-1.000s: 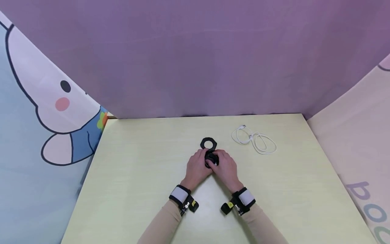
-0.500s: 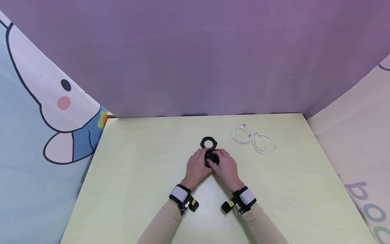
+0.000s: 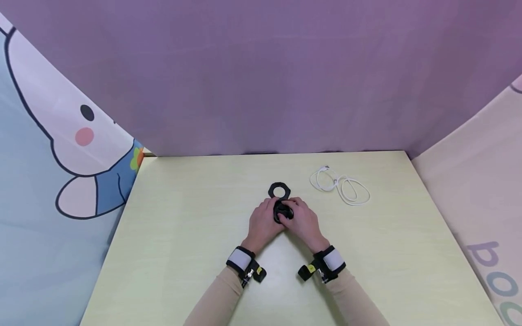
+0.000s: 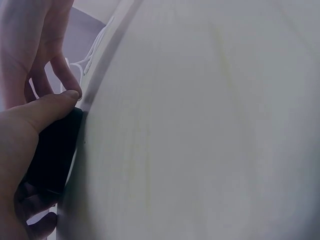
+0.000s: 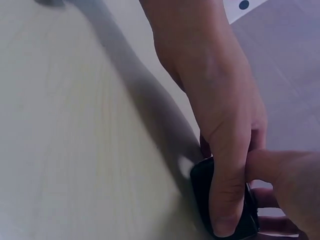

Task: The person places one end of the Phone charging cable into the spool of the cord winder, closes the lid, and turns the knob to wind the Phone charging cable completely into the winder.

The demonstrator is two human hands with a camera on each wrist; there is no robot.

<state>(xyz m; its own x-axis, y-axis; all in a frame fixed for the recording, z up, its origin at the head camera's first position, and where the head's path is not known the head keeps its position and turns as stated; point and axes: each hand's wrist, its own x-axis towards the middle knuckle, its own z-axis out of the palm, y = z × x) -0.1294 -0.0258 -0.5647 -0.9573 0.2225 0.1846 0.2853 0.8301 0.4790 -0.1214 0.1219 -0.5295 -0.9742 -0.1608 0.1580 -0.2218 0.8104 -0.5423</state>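
Between both hands is a black device [image 3: 280,207] with a rounded body, joined or close to a flat black angular ring [image 3: 272,191] on its far side. The left hand [image 3: 262,225] grips its left side. In the left wrist view the left thumb [image 4: 55,107] lies along the dark body [image 4: 57,150], fingers curled below it. Opposite, the right hand [image 3: 303,222] holds the right side. The right thumb [image 5: 227,207] presses on its black face [image 5: 202,182] in the right wrist view. Much of the device is covered by fingers.
A coiled white cable [image 3: 346,190] lies on the pale wooden table [image 3: 195,203], right of and beyond the hands. A purple cloth [image 3: 261,81] stands behind the table's far edge. Printed cloths flank it on the left [image 3: 36,190] and right [image 3: 481,190].
The right wrist has shifted slightly outward to the right, and the right thumb has moved a little on the device. The left hand, ring and cable stay practically the same.
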